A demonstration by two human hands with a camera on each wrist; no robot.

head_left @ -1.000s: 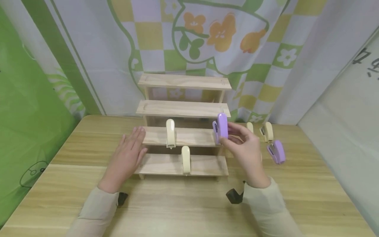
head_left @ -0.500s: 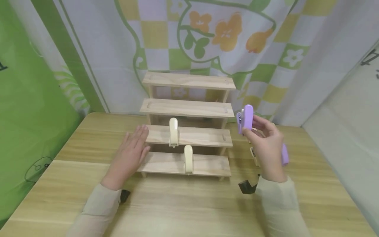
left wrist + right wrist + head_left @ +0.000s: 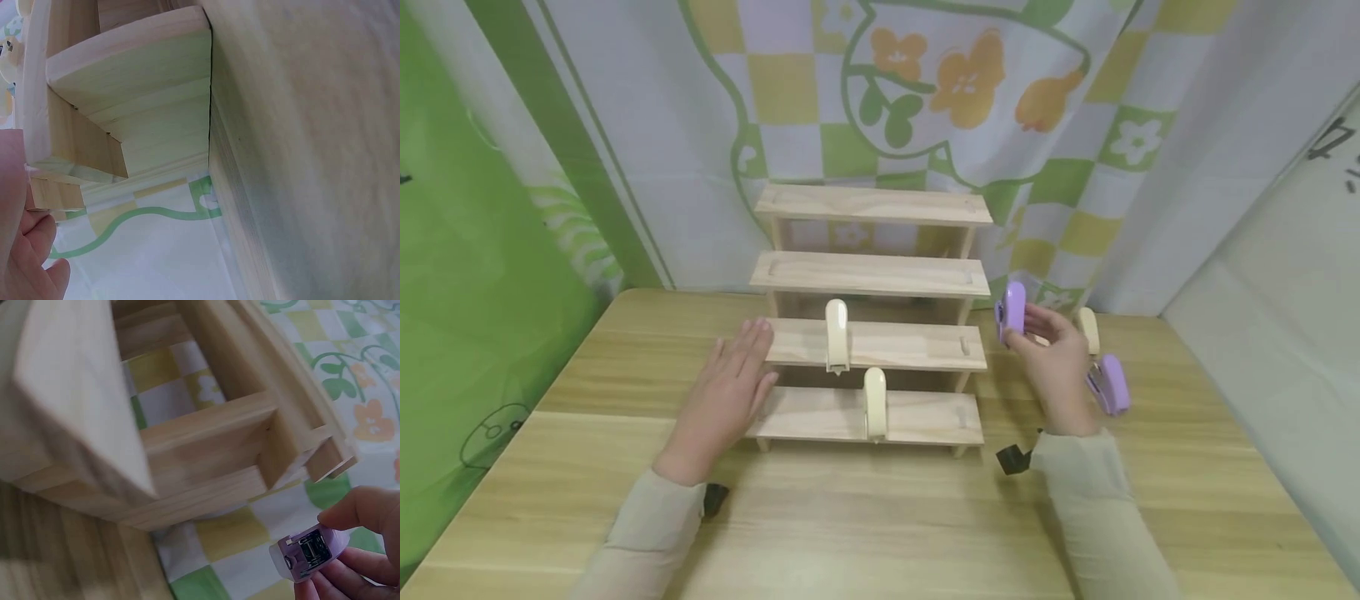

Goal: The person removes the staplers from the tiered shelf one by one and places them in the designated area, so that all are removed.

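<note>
My right hand (image 3: 1056,358) pinches a purple stapler (image 3: 1014,312) upright, just right of the wooden tiered shelf (image 3: 872,275). In the right wrist view the thumb and fingers grip this purple stapler (image 3: 310,551) beyond the shelf's end. My left hand (image 3: 722,396) lies with straight fingers against the shelf's left end, fingertips at the second tier from the bottom. Part of that left hand (image 3: 31,262) shows at the edge of the left wrist view. One cream stapler (image 3: 837,335) stands on the second tier from the bottom, and another cream stapler (image 3: 875,404) on the bottom tier.
Right of the shelf, a second purple stapler (image 3: 1108,385) and a cream stapler (image 3: 1087,330) stand on the wooden table (image 3: 865,517). Another cream one is mostly hidden behind the right hand. A patterned curtain (image 3: 925,100) hangs behind the shelf.
My right hand has carried the purple stapler from the right end of the second tier out to the right, then slightly back left and lower. The left hand stays at the shelf's side.
</note>
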